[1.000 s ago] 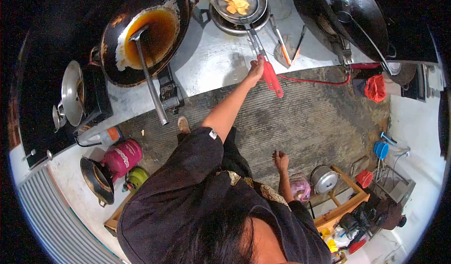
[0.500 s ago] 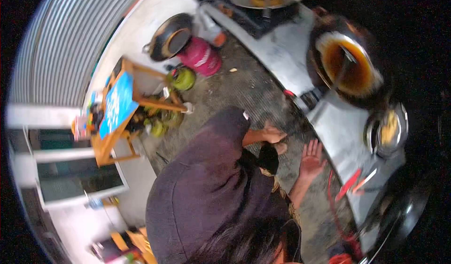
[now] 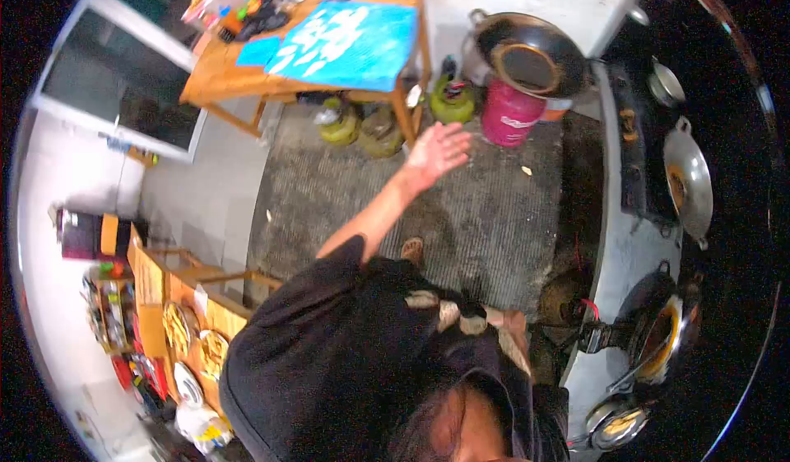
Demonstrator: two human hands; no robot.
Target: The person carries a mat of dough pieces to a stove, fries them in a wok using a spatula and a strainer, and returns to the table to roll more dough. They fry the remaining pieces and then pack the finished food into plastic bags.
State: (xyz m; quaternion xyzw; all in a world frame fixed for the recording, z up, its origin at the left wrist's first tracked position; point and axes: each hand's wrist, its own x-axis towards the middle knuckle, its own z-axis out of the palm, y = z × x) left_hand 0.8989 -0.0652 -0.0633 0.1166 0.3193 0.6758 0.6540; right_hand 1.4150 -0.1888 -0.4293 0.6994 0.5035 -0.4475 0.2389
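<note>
My left hand (image 3: pixel 436 156) reaches forward over the dark ribbed floor with its fingers spread and nothing in it. A wooden table (image 3: pixel 218 83) with a blue sheet (image 3: pixel 383 46) stands ahead of it. White pieces (image 3: pixel 325 38) lie spread on that sheet. Beyond my fingertips are a green gas cylinder (image 3: pixel 453 100) and a pink one (image 3: pixel 510 112). What looks like my right hand (image 3: pixel 512 324) hangs low at my right side, partly hidden by clothing. Its fingers are not clear.
To the right runs a metal counter (image 3: pixel 611 240) with a wok of brown liquid (image 3: pixel 668 330), a ladle and a bowl (image 3: pixel 617 422). A large black wok (image 3: pixel 535 55) rests above the pink cylinder. At the lower left, a second table (image 3: pixel 148 285) bears plates of yellowish food (image 3: pixel 214 353).
The view has swung left, bringing the blue-sheeted table forward and the counter to the right edge. My left arm has stretched out and its hand opened. My right hand has dropped to my side.
</note>
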